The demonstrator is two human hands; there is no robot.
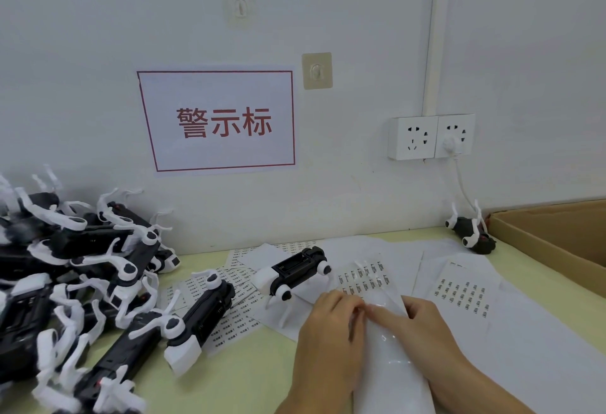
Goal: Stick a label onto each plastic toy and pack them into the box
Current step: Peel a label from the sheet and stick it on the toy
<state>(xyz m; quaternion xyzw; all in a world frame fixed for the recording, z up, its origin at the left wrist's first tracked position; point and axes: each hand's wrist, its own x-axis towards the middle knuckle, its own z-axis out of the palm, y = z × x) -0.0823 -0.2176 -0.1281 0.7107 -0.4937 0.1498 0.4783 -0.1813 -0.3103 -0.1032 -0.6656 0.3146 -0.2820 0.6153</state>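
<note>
— What are the hands doing with that glossy strip?

— Both are on it. The left hand (331, 321) has its fingers curled down over the strip's near-left edge, and the right hand (423, 321) reaches a finger across to meet them at the top of the label sheet (390, 358). My guess is they're picking a label loose, one hand pinning the backing so it doesn't slide. Whether a label is already pinched between the fingertips I can't tell; it's too small and shiny there.

— And the toy it's meant for?

— Just beyond the left hand, a black-and-white plastic toy (295, 274) stands on its legs with the black body panel facing the person, probably parked there so the label can go straight on. Another toy (196, 312) lies to the left of that.

— There's plenty more, then.

— Far out to the left of the hands, a whole heap of toys (65, 266), tangled together, waiting their turn I'd say. Spare printed label sheets (462, 294) are spread on the bench (229, 381) under and beyond the hands, kept within reach.

— Where do finished ones go?

— The cardboard box (554, 243) sits well off to the right of the right hand, by the wall. One lone toy (470, 233) lies on its side just beside the box, outside it.
</note>
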